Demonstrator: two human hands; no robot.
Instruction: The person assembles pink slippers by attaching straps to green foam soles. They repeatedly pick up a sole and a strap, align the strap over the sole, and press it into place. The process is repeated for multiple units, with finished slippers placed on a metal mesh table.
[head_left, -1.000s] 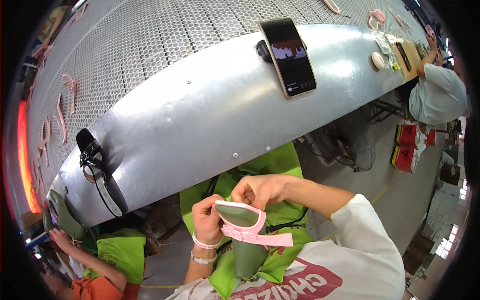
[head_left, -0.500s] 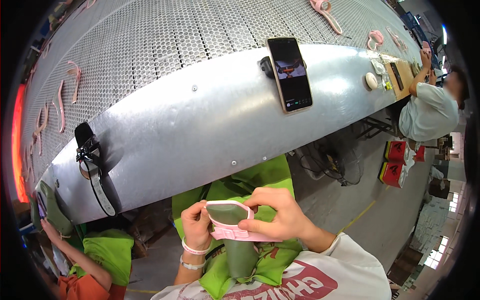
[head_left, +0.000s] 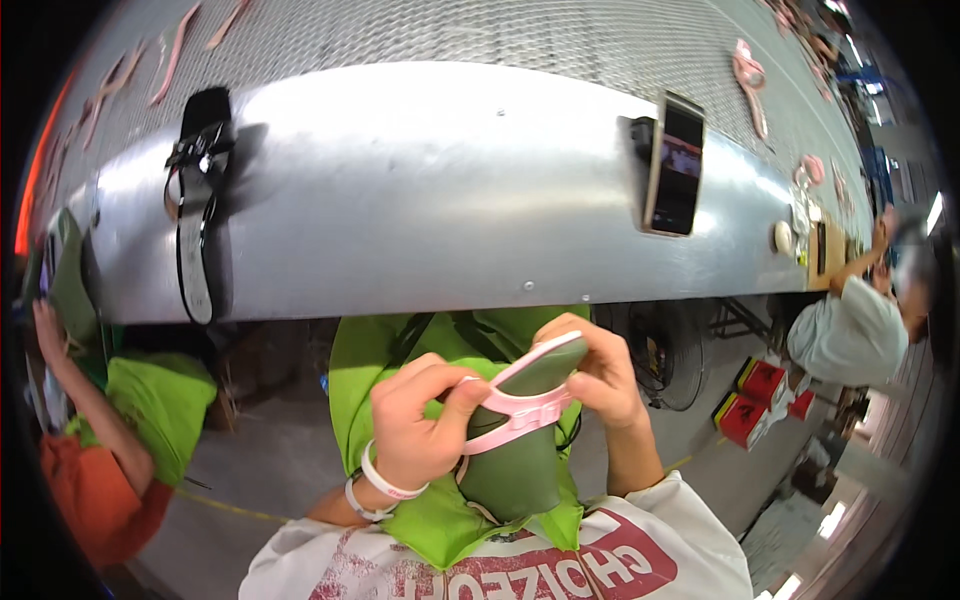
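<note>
A green shoe last (head_left: 515,475) stands over the green apron on my lap, its flat face tilted up. Around it runs a pink sandal strap with a bow (head_left: 525,418), and a pale pink rim edges the flat face. My left hand (head_left: 425,415) is closed, pinching the strap's left end against the side of the last. On the far right side, my right hand (head_left: 600,375) curls around the rim and the right end of the strap, thumb near the bow. Fingers behind the last are hidden.
On the metal table edge (head_left: 400,200) lie a black sandal (head_left: 205,180) and a phone (head_left: 675,170) on a stand. Pink sandals (head_left: 748,75) rest on the mesh conveyor (head_left: 420,35). People work at left and right. A fan (head_left: 670,365) and red boxes (head_left: 750,400) stand on the floor.
My view has swung, so the table things sit further right. The last has tipped over to the right. My left hand moved from the rim to the strap's left end; my right hand shifted along the rim.
</note>
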